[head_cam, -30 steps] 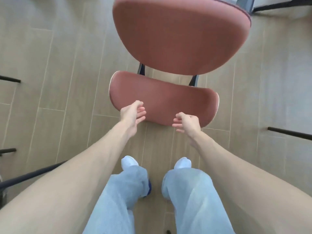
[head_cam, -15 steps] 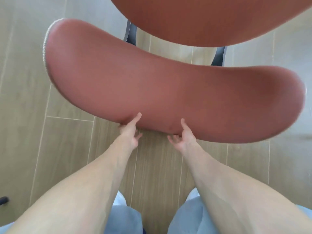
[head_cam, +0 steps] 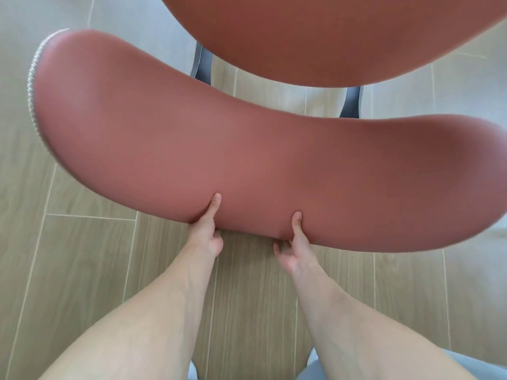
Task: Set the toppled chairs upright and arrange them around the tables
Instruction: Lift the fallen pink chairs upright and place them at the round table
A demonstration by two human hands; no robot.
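Directly below: chair (head_cam: 274, 160) upright on wood-plank floor (head_cam: 82, 270), its reddish backrest nearest, seat (head_cam: 329, 37) beyond. Left hand (head_cam: 205, 237) and right hand (head_cam: 293, 248) both grip the backrest's near edge at centre, thumbs on top, fingers curled beneath. Dark frame posts (head_cam: 203, 64) join backrest and seat.

hands: a second ago both hover open just short of the backrest (head_cam: 247, 165), now left hand (head_cam: 204, 234) and right hand (head_cam: 292, 246) grip its lower edge, thumbs on top | chair: looms much closer | legs and shoes: mostly out of view
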